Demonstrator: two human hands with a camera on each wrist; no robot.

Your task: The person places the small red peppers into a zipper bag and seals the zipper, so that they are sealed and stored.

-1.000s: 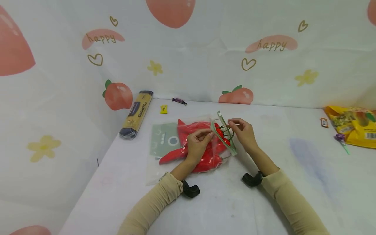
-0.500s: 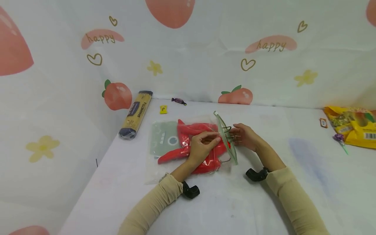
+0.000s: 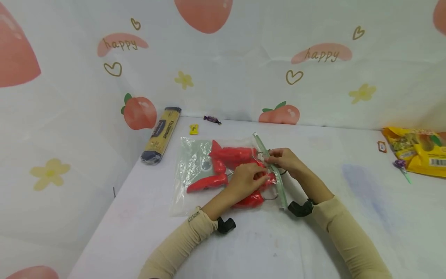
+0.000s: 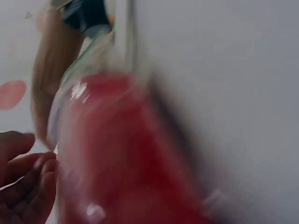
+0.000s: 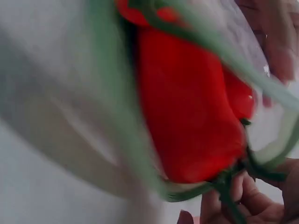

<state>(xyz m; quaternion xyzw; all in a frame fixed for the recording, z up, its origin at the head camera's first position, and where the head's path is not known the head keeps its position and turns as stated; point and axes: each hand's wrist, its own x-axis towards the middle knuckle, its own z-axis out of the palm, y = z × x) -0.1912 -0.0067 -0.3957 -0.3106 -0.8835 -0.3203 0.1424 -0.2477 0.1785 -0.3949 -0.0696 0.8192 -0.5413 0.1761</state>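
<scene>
A clear zip bag [image 3: 177, 199] with a pale green panel and green zip strip [image 3: 280, 188] lies flat on the white table. Inside are several red peppers [image 3: 240, 154]. Bright red cherry tomatoes [image 5: 187, 102] sit at its mouth in the right wrist view, their green stem [image 3: 283, 173] poking past the strip. My left hand [image 3: 246, 179] rests over the bag near its mouth, fingers loosely bent; in the left wrist view thumb and fingers stand apart beside the film. At the strip, my right hand [image 3: 288, 161] pinches the bag's edge, its fingers close to the stem.
At the back left lies a spaghetti pack [image 3: 162, 135], near a yellow candy [image 3: 194, 129] and a purple candy [image 3: 212, 120]. To the far right are a yellow bag [image 3: 423, 153], a small wrapped candy [image 3: 382, 146] and a purple lollipop [image 3: 400, 164]. A printed cloth hangs behind.
The tomatoes have gone down into the bag's mouth. My left hand has shifted right over the bag. My right hand dipped behind the strip, then came back up to its edge. The bag lies flatter.
</scene>
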